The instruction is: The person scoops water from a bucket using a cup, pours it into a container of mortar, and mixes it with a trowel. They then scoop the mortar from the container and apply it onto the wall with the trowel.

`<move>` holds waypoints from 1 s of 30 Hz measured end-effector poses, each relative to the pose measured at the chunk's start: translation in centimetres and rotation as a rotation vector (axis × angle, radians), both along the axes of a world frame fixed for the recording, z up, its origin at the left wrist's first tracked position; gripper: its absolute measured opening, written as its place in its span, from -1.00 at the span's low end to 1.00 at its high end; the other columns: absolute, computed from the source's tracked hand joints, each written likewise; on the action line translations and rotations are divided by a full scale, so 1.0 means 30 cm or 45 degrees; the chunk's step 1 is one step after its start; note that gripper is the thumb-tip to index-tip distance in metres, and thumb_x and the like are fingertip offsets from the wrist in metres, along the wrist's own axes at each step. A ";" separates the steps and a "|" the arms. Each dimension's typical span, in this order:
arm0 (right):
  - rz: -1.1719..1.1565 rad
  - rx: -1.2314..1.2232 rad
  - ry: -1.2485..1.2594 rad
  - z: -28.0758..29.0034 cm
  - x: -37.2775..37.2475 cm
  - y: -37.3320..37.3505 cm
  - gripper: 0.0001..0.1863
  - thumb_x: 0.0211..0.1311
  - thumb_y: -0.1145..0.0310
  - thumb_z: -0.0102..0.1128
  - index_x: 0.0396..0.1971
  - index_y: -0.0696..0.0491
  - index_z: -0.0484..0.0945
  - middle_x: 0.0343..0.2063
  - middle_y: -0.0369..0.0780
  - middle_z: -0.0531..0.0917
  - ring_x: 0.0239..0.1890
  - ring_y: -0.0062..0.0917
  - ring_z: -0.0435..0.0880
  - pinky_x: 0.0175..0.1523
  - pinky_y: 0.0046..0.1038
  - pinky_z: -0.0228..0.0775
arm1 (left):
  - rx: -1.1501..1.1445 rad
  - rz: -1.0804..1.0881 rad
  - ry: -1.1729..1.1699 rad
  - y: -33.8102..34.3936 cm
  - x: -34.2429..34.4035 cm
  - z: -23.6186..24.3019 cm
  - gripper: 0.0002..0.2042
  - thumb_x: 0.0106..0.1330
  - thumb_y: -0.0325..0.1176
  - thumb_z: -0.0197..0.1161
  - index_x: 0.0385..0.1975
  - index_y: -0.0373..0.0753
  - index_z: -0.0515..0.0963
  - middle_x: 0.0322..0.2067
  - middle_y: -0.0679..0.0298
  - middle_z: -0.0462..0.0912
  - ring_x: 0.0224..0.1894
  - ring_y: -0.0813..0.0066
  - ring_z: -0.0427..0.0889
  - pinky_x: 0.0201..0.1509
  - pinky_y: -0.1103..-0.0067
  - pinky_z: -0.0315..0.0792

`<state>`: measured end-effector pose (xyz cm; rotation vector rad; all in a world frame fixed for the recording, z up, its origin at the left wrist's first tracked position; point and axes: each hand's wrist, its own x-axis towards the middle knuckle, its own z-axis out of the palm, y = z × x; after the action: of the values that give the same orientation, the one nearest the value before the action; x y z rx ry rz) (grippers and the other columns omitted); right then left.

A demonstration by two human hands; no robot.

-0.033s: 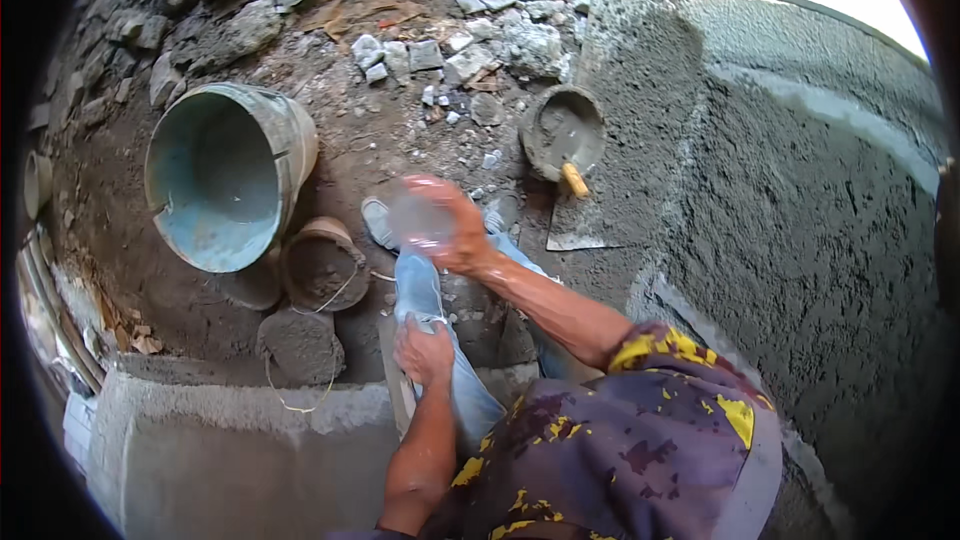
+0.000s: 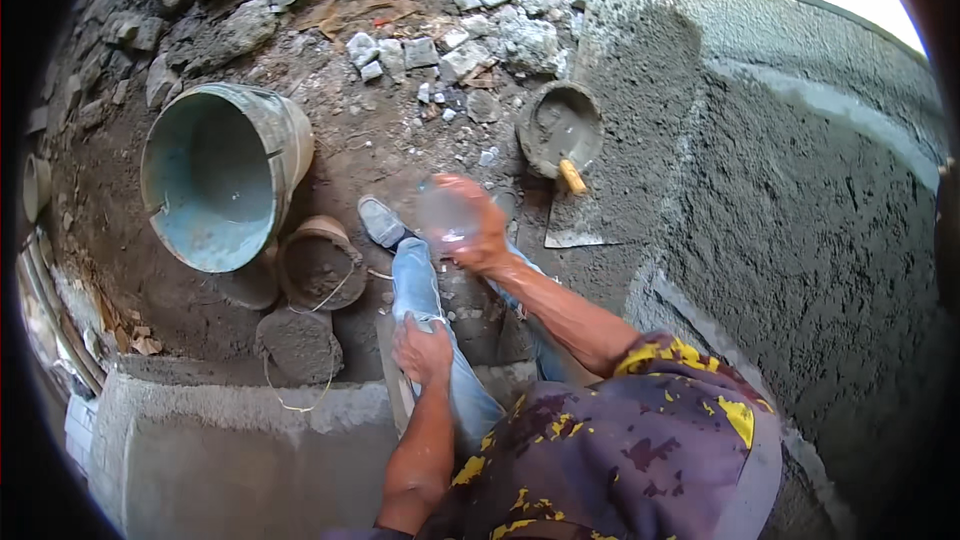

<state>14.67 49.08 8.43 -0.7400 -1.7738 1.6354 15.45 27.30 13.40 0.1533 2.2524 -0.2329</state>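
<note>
My right hand is held out over my lower legs, its fingers closed round a clear, rounded cup. Motion blurs the cup, so its contents cannot be made out. My left hand rests on the left leg of my light-blue jeans, close to a frayed tear, with its fingers draped over the cloth and nothing visible in them. Beyond the right hand lies a round mortar pan with a yellow handle sticking out over its near rim.
A large bucket, blue inside, tilts at the left. Near it are a mortar-coated bucket and a mortar-filled pail with a wire handle. Broken stones cover the far ground; wet mortar spreads at the right.
My right hand has shifted slightly right with the cup, and more of my left shoe shows beside it. The left hand stays on my leg.
</note>
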 end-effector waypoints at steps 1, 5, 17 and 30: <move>-0.128 0.055 -0.309 0.023 0.123 0.025 -0.36 -0.10 0.31 0.49 0.03 0.10 0.43 -0.05 -0.05 0.59 0.06 -0.22 0.58 0.12 -0.29 0.44 | -0.015 -0.040 0.016 -0.004 0.032 -0.008 -0.44 0.14 -0.09 0.28 0.14 -0.22 0.47 0.09 0.07 0.53 0.20 0.15 0.43 0.26 0.28 0.26; -0.559 0.102 -1.020 -0.030 0.530 0.112 -0.38 -0.07 0.25 0.48 0.00 0.15 0.43 -0.16 -0.04 0.64 -0.13 -0.19 0.66 -0.02 -0.26 0.49 | 0.022 -0.113 0.022 0.010 0.082 0.000 -0.45 0.15 -0.10 0.24 0.14 -0.21 0.47 0.09 0.08 0.53 0.20 0.16 0.42 0.26 0.28 0.26; -0.798 0.052 -1.148 -0.049 0.734 0.181 -0.36 -0.03 0.14 0.45 -0.01 0.18 0.40 -0.25 -0.02 0.65 -0.19 -0.25 0.66 -0.06 -0.27 0.47 | 0.021 -0.254 0.039 -0.013 0.062 0.024 -0.46 0.13 -0.12 0.23 0.13 -0.21 0.48 0.08 0.10 0.53 0.16 0.17 0.45 0.23 0.30 0.29; -0.558 -0.128 -0.739 0.136 0.237 0.070 -0.39 -0.04 0.34 0.49 0.03 0.10 0.40 -0.07 -0.08 0.60 -0.01 -0.34 0.59 0.09 -0.32 0.44 | 0.077 -0.129 -0.045 -0.058 -0.039 0.020 -0.45 0.14 -0.08 0.24 0.14 -0.18 0.46 0.09 0.11 0.51 0.19 0.15 0.42 0.26 0.30 0.24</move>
<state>21.77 51.17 12.52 -1.6498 -1.7248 1.2906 14.28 25.57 13.99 0.3020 2.2203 -0.2148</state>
